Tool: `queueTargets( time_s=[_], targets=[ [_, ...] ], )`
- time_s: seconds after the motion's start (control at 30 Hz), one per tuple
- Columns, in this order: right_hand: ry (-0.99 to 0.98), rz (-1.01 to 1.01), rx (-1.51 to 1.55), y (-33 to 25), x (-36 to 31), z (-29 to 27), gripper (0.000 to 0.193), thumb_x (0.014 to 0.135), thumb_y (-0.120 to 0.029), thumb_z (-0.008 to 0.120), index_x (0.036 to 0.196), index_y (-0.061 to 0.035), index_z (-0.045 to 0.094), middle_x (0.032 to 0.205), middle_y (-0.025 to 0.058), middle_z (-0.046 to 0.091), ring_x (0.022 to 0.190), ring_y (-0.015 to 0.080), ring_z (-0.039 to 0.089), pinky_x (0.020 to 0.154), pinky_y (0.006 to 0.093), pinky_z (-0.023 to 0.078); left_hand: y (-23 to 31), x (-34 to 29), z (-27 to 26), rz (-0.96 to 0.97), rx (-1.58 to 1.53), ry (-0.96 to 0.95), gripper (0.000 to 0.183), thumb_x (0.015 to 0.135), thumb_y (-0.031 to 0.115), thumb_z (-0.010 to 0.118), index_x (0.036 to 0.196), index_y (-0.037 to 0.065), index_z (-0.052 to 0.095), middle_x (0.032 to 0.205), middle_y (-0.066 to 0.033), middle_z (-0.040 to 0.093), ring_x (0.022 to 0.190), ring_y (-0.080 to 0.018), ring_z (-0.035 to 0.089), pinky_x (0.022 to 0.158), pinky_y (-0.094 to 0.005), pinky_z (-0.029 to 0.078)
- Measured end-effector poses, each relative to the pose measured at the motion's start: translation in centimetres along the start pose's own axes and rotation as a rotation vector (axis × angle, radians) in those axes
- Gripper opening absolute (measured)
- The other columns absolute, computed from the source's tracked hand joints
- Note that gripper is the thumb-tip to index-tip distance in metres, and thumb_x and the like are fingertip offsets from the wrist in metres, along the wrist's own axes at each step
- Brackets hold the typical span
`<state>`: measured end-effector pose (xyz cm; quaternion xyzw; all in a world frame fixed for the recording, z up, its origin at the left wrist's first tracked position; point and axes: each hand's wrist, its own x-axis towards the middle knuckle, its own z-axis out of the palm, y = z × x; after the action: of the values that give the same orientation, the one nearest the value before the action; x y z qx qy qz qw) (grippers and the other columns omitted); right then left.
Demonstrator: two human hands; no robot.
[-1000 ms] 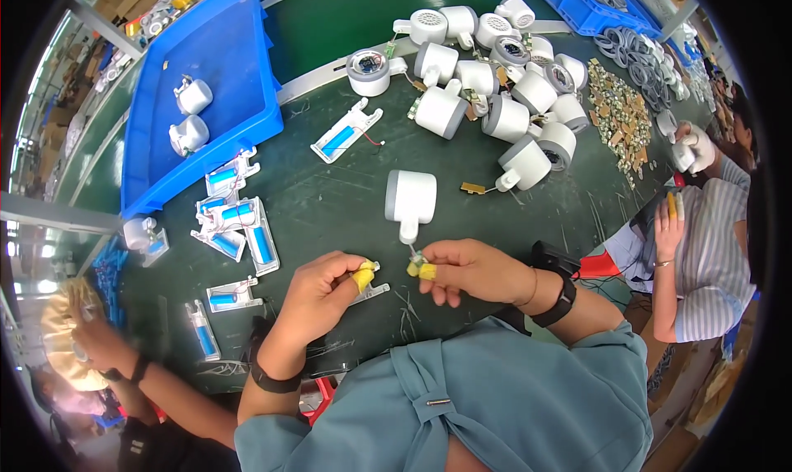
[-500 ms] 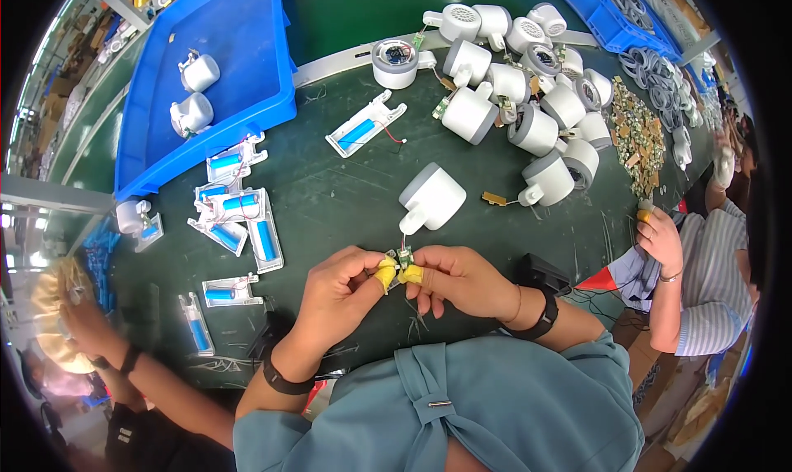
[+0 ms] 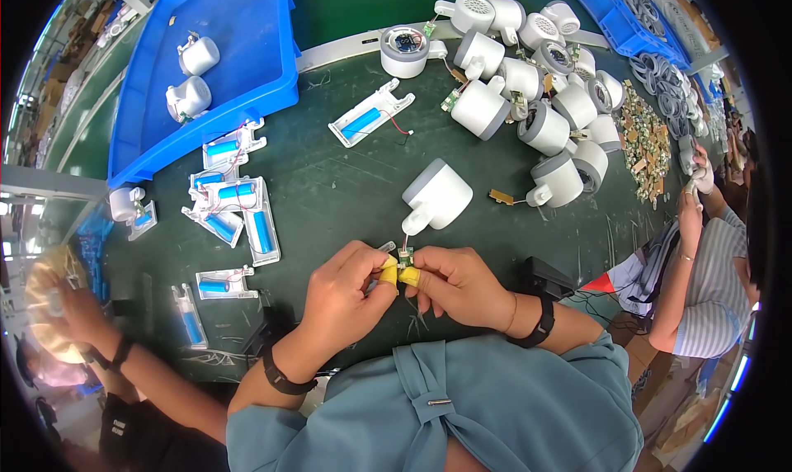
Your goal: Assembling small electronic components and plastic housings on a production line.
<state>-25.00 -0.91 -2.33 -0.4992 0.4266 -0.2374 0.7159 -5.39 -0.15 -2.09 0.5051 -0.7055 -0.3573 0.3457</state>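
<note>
1. PCB (image 3: 405, 258), small + green, sits btwn the fingertips of both hands, just above the worktop (image 3: 330, 200). Clock dirs below run from it, 12 o'clock = straight away from the wearer.
2. R hand (image 3: 458, 282): thumb + forefinger pinching the PCB. L hand (image 3: 351, 295): thumb + forefinger pinching a small pale part (image 3: 388, 247) right beside it, mostly hidden by fingers. Yellow wraps on tips of both.
3. White housing (image 3: 441, 196) w/ grey rim, at 1 o'clock, near; lies on its side, stubby arm pointing back at the hands, thin wire from arm to PCB.
4. Black device (image 3: 549, 279) at 3 o'clock, next to R wrist.
5. Two white trays (image 3: 224, 285) w/ blue cells, approx 8:30; bigger overlapping stack (image 3: 237, 193) of same at 9:30.
6. Lone tray (image 3: 371, 115) w/ blue cell + loose lead, just shy of 12.
7. Co-workers: striped sleeve (image 3: 708, 337) at 4 o'clock; bare forearm (image 3: 169, 381) at 8.
8. Housing cluster (image 3: 554, 109), 1 o'clock, further out; several w/ boards on wires.
9. Heap of small boards (image 3: 646, 146) at 2 o'clock, grey rings (image 3: 667, 92) beyond.
10. Blue bin (image 3: 239, 35), 10:30, holds two white units; blue crate (image 3: 615, 22), 1:30, far edge.
</note>
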Motion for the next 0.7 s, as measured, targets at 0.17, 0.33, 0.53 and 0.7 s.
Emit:
queueTargets(
  time_s=[0.17, 0.33, 0.53, 0.7],
  targets=[
    [0.028, -0.05, -0.064, -0.1, 0.0, 0.2, 0.012, 0.094, -0.003, 0.048, 0.095, 0.0015, 0.058, 0.08, 0.0047, 0.065, 0.059, 0.0069, 0.061, 0.047, 0.0206, 0.048, 0.2, -0.2, 0.4, 0.091, 0.076, 0.049, 0.02, 0.07, -0.003, 0.067, 0.089, 0.001, 0.059, 0.078, -0.0079, 0.059, 0.056, -0.0168, 0.057, 0.05, -0.0275, 0.047],
    [0.128, -0.101, -0.106, 0.3, -0.2, 0.9, 0.009, 0.092, -0.001, 0.049, 0.093, 0.0031, 0.057, 0.077, 0.0071, 0.065, 0.057, 0.0093, 0.062, 0.05, 0.0243, 0.049, 0.3, -0.5, 0.5, -0.049, -0.06, 0.034, 0.018, 0.073, -0.006, 0.063, 0.09, -0.002, 0.061, 0.079, -0.0065, 0.059, 0.057, -0.0112, 0.055, 0.051, -0.0235, 0.045],
    [0.187, -0.232, -0.24, 1.2, -0.2, 1.1, 0.011, 0.094, -0.002, 0.05, 0.097, 0.0019, 0.06, 0.078, 0.0059, 0.065, 0.059, 0.0083, 0.062, 0.048, 0.0213, 0.049, -0.5, -1.2, 0.8, -0.16, -0.395, -0.017, 0.018, 0.078, -0.01, 0.059, 0.095, -0.004, 0.062, 0.082, -0.0049, 0.056, 0.061, -0.0056, 0.052, 0.053, -0.0204, 0.042],
    [0.191, -0.226, -0.256, 1.3, -0.2, 1.2, 0.011, 0.094, -0.001, 0.05, 0.097, 0.0027, 0.06, 0.079, 0.0068, 0.065, 0.059, 0.0096, 0.063, 0.049, 0.0225, 0.051, -0.8, -1.3, 1.0, -0.103, -0.386, -0.034, 0.02, 0.079, -0.012, 0.056, 0.097, -0.003, 0.061, 0.081, -0.0048, 0.054, 0.06, -0.0062, 0.05, 0.052, -0.0212, 0.04]
  ],
)
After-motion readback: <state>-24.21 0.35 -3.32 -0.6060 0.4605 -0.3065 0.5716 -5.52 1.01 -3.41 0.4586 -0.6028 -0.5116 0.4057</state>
